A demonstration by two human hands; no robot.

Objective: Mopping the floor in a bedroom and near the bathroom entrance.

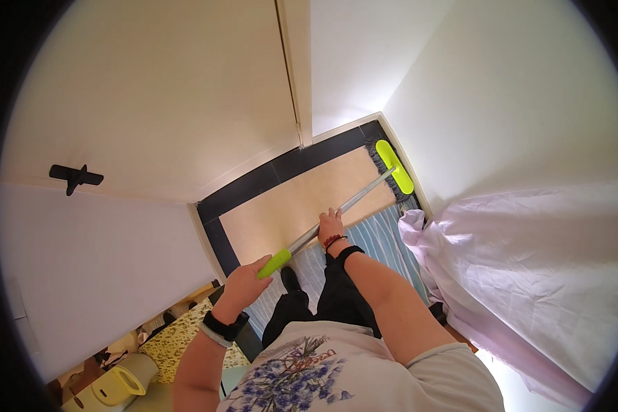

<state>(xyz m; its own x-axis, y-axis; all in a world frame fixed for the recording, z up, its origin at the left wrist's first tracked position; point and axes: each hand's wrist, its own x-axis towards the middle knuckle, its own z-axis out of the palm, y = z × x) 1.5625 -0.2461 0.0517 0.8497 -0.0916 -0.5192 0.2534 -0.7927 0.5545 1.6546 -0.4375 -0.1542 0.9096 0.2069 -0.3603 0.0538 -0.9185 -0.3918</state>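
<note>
I hold a mop (356, 199) with a grey pole, a lime-green grip and a lime-green head edged in grey fringe. My left hand (246, 280) is closed round the green grip at the pole's near end. Farther along the pole, my right hand (331, 226) wraps the grey shaft. The mop head (394, 167) lies flat on the floor in the far right corner, over the dark tile border and close to the white wall. Dark bands sit on both of my arms, and a red bead bracelet on the right wrist.
A beige door (178, 89) with a black handle (75, 177) stands at the left. Pale pink cloth (515, 233) hangs at the right. Underfoot lies a blue striped mat (384, 237), beside the tan floor (288, 196). A yellow bin (120, 384) is at the lower left.
</note>
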